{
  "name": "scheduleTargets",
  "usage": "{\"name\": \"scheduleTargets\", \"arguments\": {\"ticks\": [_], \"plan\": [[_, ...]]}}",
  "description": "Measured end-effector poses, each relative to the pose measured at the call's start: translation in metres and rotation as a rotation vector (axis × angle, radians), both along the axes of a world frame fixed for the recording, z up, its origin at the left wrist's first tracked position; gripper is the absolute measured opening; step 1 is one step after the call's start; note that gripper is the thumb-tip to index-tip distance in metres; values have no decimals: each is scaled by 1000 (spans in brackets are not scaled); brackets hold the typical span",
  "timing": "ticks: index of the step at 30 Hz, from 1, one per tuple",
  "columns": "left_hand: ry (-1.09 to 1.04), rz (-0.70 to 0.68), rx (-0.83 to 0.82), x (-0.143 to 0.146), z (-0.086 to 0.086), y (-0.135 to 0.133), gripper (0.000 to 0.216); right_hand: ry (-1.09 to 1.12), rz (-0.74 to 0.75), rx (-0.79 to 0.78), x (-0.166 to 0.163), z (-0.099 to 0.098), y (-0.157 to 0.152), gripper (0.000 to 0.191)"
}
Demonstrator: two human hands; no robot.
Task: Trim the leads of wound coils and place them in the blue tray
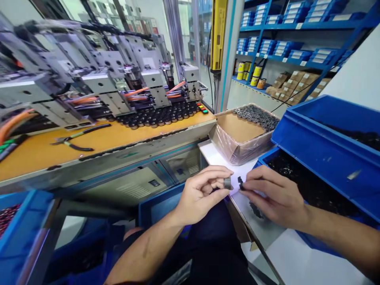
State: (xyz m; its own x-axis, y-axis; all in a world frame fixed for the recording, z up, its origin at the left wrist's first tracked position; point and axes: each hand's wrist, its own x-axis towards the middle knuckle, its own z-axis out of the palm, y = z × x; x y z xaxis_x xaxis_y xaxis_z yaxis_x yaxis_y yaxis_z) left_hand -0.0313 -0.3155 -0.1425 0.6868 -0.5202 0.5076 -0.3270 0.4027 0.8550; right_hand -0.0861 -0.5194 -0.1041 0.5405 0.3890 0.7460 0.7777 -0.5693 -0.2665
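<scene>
Between the thumb and fingers of my left hand [204, 192] is a short grey metal cylinder [227, 183]. My right hand [274, 196] pinches a small black part [240, 182], whose exact kind I cannot make out. The two pieces face each other a short gap apart, above the corner of a white table [208, 149]. Close to my right hand stands a blue bin [263, 160] with many dark small parts in it. Several black-topped round parts [154, 118] stand in rows on the orange bench.
Pliers [80, 138] lie on the orange bench [124, 144] below a row of machine fixtures [101, 85]. A plastic-lined carton [234, 148] holds rows of small metal parts. Another blue bin [323, 130] sits higher at right. Shelves [270, 28] with blue boxes stand behind.
</scene>
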Motion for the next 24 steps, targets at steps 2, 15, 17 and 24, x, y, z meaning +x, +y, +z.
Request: {"name": "scheduleTargets", "arguments": {"ticks": [2,15,17,24], "plan": [[13,0,-75,-6,3,5,47,-35,37,4,-1,0,16,15],[177,20,-140,-26,19,28,52,-147,104,-11,-1,-3,45,21],[181,18,-145,-27,20,29,56,-151,78,-42,-1,-2,44,27],[294,-3,-144,-28,20,31,48,-228,46,-154,2,0,40,25]]}}
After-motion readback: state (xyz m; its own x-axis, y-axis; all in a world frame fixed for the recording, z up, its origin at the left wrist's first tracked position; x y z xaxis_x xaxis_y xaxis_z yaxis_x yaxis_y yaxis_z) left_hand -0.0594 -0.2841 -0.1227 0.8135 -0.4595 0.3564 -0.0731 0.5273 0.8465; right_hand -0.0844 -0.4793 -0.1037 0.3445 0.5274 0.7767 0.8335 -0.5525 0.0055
